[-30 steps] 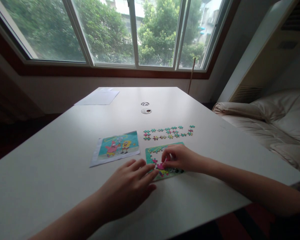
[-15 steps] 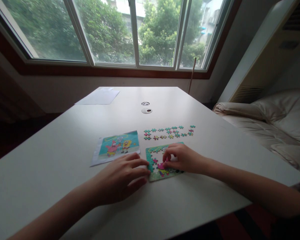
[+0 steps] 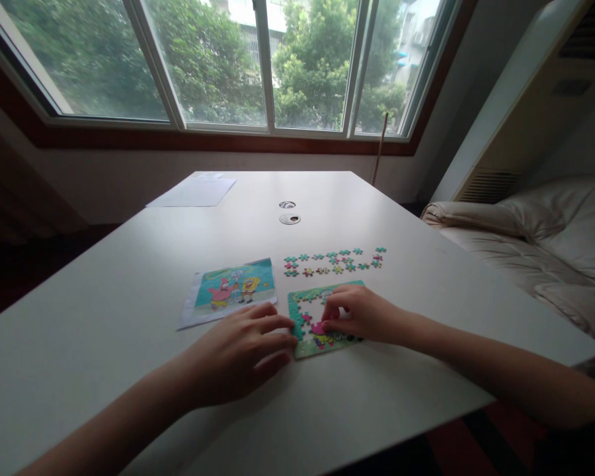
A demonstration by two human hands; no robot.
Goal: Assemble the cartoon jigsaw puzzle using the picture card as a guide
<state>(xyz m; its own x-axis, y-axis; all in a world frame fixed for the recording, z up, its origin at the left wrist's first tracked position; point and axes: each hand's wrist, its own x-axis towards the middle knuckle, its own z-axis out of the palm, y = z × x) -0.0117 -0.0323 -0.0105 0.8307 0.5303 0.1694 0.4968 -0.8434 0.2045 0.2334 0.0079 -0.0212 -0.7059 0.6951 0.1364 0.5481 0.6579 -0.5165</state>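
Left hand (image 3: 250, 350), bare and loosely spread, holds nothing that shows; its fingertips rest at the left edge of a rectangular green-bordered jigsaw puzzle (image 3: 317, 349), leaving the lower left corner uncovered. Bare too, the right hand (image 3: 364, 316) reaches over the puzzle's middle, thumb and forefinger drawn narrow beside pink pieces; whether they grip one cannot be told.

Under both stretches a broad white tabletop (image 3: 104, 344). Plain white paper (image 3: 191, 192) lies near its far left corner. Closer, left of the puzzle, sits a white-edged sheet (image 3: 235, 284) printed with pink and yellow cartoon figures on teal. Gaps remain inside the border; small loose teal, pink and yellow pieces (image 3: 338, 270) lie in rough rows just beyond. No brand, label or writing is legible.
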